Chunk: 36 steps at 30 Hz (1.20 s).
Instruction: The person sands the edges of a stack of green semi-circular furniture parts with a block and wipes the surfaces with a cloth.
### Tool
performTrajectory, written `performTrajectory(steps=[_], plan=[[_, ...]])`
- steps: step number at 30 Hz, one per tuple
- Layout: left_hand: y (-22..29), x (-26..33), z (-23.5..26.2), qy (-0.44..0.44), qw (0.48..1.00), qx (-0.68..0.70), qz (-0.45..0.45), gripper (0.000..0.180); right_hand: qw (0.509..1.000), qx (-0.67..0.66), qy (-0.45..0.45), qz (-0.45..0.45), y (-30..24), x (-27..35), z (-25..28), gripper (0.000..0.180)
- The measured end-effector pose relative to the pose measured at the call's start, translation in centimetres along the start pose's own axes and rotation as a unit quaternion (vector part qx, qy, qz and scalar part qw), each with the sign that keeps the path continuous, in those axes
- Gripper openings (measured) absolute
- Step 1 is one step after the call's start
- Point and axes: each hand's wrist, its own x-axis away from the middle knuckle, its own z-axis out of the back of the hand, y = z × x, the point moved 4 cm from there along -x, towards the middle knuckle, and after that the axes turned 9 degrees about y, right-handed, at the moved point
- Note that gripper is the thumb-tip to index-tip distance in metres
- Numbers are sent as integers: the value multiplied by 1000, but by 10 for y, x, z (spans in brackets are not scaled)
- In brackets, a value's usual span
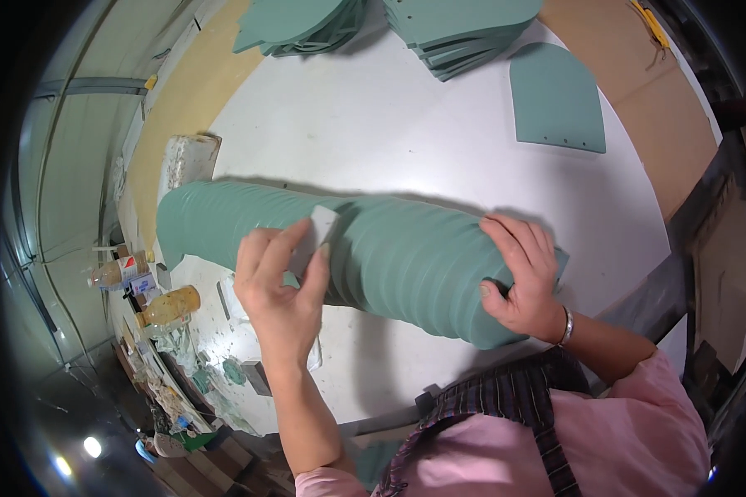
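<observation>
A long row of green rounded panels (406, 265), packed face to face, lies across the white table, its curved edges turned up. My left hand (278, 282) pinches a small pale grey block (313, 236) between thumb and fingers, over the middle of the row. Whether the block touches the panels, I cannot tell. At the row's right end, my right hand (522, 277) grips the last panels, fingers over the top and thumb against the near side.
A stained white block (189, 161) stands by the row's left end. Stacks of green panels (464, 29) and a single green panel (558, 99) lie on the far side. Bottles (170, 306), rags and a dark grey block (256, 378) are at the left. A yellow cutter (653, 25) lies far right.
</observation>
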Motion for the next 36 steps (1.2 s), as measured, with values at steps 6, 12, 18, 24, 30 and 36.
performTrajectory(steps=[6, 12, 18, 24, 30, 36], plan=[[7, -16, -13, -9, 996, -54, -70, 28, 1000, 0, 0, -3, 0, 1, 1, 62], [10, -14, -16, -39, 996, -49, -60, 27, 1000, -5, 5, -5, 1, 1, 1, 63], [11, -12, -14, -59, 996, -24, -70, 26, 1000, -7, 7, -4, 1, 1, 1, 63], [0, -17, -4, -41, 999, 1, -12, 28, 1000, -14, 6, 2, 0, 1, 0, 63], [2, -32, -19, -38, 994, -96, -33, 27, 1000, -7, 7, -3, 1, 2, -1, 63], [21, -12, -17, -66, 994, -37, -79, 25, 1000, -3, 3, -3, 2, 2, 1, 63]])
